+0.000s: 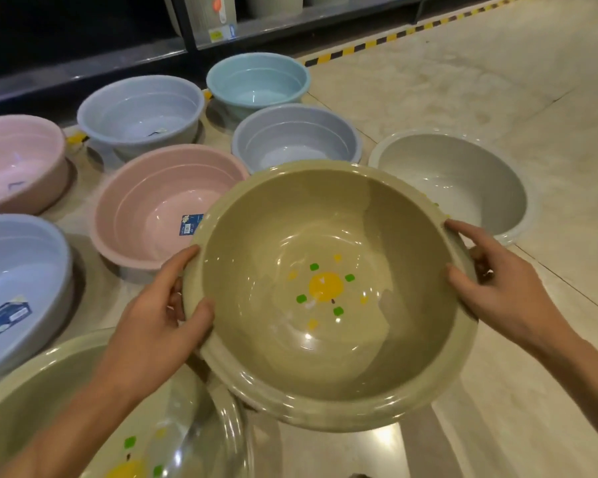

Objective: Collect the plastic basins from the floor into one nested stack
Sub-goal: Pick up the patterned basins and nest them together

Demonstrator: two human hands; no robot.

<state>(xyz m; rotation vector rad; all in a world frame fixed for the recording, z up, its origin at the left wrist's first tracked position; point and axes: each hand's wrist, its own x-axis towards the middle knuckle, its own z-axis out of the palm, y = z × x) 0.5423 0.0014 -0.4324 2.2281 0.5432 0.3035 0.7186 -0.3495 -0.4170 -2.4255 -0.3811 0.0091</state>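
— What do you have in your hands?

— I hold the olive basin [328, 298] with both hands. My left grip [159, 315] is clamped on its left rim, thumb inside the rim and the fingers under it. My right grip [494, 284] is clamped on the right rim in the same way. On the bottom of this basin there is a yellow print with small green squares around it.

— Is it on the floor?

— It seems lifted above the floor [497, 98], tilted a little toward me. Under its rim I see a second rim of the same colour, so there may be two nested together; I cannot tell for sure.

— And the other basins?

— A second olive basin [49, 391] stands at the lower left, under my left forearm. A pink basin [159, 205] is just behind the left rim. Beside it are a grey-blue basin [296, 138] and a white basin [456, 181]. Farther away stands a turquoise basin [258, 81], near a dark shelf [83, 46].
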